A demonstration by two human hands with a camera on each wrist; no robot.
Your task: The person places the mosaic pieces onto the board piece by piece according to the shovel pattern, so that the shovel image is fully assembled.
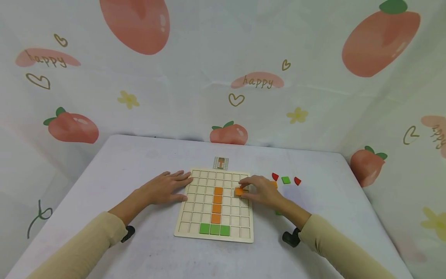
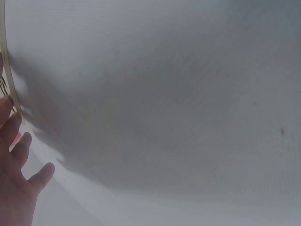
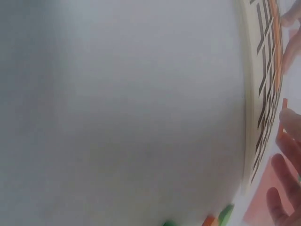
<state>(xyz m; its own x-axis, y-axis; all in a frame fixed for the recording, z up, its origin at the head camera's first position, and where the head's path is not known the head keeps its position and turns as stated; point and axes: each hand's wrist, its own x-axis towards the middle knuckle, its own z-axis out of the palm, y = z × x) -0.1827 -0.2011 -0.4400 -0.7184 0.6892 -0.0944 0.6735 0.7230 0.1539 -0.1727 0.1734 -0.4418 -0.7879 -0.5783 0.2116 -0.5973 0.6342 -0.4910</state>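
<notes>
A pale wooden grid board [image 1: 178, 228] lies on the white table. Several orange square tiles [image 1: 216, 209] form a column on it, above a row of three green tiles [image 1: 215, 229]. My right hand [image 1: 263, 190] pinches another orange tile [image 1: 238, 192] over the board's right side; this tile [image 3: 283, 115] also shows beside the thumb in the right wrist view. My left hand [image 1: 169, 188] rests at the board's left edge, fingers spread and fairly straight. The left wrist view catches those fingers [image 2: 21, 150] against the board's rim.
Right of the board lie red pieces [image 1: 297, 181], a green tile [image 1: 286, 180] and an orange piece [image 1: 274, 184], partly behind my right hand. A small picture card [image 1: 221, 163] lies beyond the board's far edge. A printed cloth [image 1: 195, 97] hangs behind the table.
</notes>
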